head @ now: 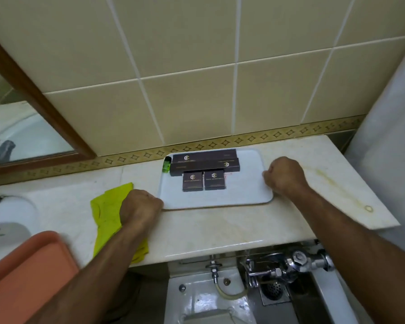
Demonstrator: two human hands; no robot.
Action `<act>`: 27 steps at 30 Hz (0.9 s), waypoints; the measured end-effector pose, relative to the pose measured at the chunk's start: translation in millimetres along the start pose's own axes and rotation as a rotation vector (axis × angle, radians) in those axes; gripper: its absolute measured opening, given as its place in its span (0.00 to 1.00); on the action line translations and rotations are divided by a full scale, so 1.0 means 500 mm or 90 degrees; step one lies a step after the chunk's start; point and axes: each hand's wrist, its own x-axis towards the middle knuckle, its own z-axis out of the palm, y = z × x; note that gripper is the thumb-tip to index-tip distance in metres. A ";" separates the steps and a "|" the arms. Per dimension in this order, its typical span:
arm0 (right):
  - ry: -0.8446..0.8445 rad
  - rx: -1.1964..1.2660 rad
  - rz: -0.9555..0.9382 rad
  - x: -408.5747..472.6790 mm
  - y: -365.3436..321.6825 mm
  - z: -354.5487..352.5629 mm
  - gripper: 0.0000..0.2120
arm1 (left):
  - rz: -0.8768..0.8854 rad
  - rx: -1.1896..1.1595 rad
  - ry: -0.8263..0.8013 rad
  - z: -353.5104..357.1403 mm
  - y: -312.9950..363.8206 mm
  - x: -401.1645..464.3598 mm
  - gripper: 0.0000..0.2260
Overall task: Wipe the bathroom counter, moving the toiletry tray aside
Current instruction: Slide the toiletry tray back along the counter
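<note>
White rectangular toiletry tray (232, 195) carrying dark boxes (204, 170) sits against the tiled wall, clamped at each short end by left hand (139, 206) and right hand (284, 175); keep it level, sliding right along the bare marble surface (220, 225), shy of the front edge.

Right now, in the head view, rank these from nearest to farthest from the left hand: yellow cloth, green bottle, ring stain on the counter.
1. yellow cloth, under the left hand.
2. green bottle, tray's back-left corner.
3. ring stain, far right of counter.
</note>
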 end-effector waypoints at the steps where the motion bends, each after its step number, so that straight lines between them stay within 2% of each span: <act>1: -0.005 -0.013 -0.010 0.012 -0.022 0.010 0.09 | -0.012 0.005 -0.001 -0.004 -0.013 0.007 0.06; 6: -0.003 -0.059 -0.009 0.038 -0.066 0.047 0.07 | 0.001 0.032 0.021 -0.009 -0.041 0.027 0.08; 10: 0.034 -0.021 -0.001 0.006 -0.058 0.046 0.15 | 0.099 0.118 0.030 -0.039 -0.052 0.030 0.12; 12: 0.119 0.028 -0.009 -0.050 -0.067 0.044 0.19 | 0.169 0.184 0.076 -0.079 -0.072 0.059 0.12; 13: 0.174 0.058 -0.027 -0.088 -0.073 0.047 0.19 | 0.196 0.259 0.066 -0.103 -0.083 0.081 0.14; 15: 0.235 0.134 -0.093 -0.183 -0.077 0.063 0.15 | 0.206 0.409 -0.037 -0.136 -0.102 0.121 0.24; 17: 0.219 0.210 -0.140 -0.294 -0.078 0.090 0.12 | 0.172 0.402 -0.147 -0.153 -0.112 0.146 0.28; 19: 0.218 0.271 -0.149 -0.392 -0.071 0.120 0.10 | 0.187 0.364 -0.152 -0.159 -0.099 0.160 0.23; 21: 0.253 0.288 -0.183 -0.465 -0.063 0.144 0.06 | 0.246 0.382 -0.181 -0.180 -0.075 0.161 0.07; 22: 0.270 0.305 -0.191 -0.491 -0.057 0.151 0.04 | 0.291 0.395 -0.212 -0.194 -0.070 0.160 0.03; 24: 0.268 0.358 -0.173 -0.518 -0.039 0.148 0.05 | 0.411 0.449 -0.254 -0.232 -0.058 0.141 0.06; 27: 0.164 0.403 -0.193 -0.520 -0.025 0.129 0.17 | 0.560 0.478 -0.293 -0.301 -0.025 0.077 0.04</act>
